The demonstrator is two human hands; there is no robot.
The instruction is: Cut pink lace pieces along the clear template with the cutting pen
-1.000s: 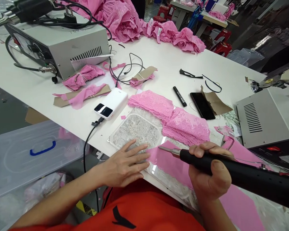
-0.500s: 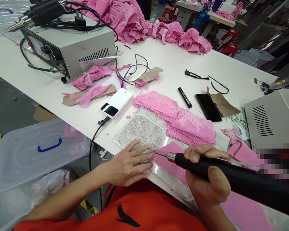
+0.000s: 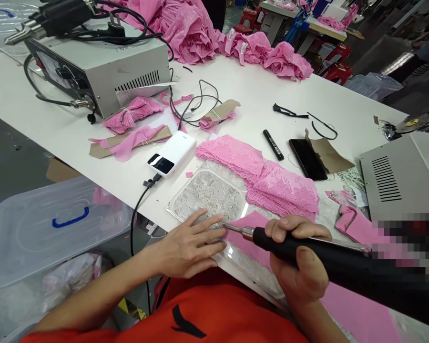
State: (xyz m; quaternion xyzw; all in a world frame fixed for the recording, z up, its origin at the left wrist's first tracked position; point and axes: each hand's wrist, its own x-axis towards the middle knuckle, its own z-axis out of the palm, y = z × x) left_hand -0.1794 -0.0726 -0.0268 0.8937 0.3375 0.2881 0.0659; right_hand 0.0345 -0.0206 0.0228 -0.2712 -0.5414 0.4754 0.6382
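My left hand (image 3: 191, 245) lies flat with fingers spread on a clear plate (image 3: 207, 193) over grey-white lace, its fingertips at the edge of a pink fabric piece (image 3: 252, 238). My right hand (image 3: 300, 267) is wrapped round a black handheld tool (image 3: 329, 267). The tool's thin metal tip (image 3: 232, 228) touches the left edge of the pink fabric, right beside my left fingertips. Folded pink lace (image 3: 260, 176) lies just behind the plate.
A white power bank (image 3: 171, 155), a marker (image 3: 273, 144) and a phone (image 3: 303, 158) lie on the white table (image 3: 253, 90). Grey machine boxes stand at the back left (image 3: 100, 66) and right (image 3: 400, 176). Pink fabric piles (image 3: 200, 28) line the far edge. A clear bin (image 3: 53, 224) sits below left.
The tool tip has slid left across the pink fabric to its edge by my left fingertips. My left hand has stayed in place.
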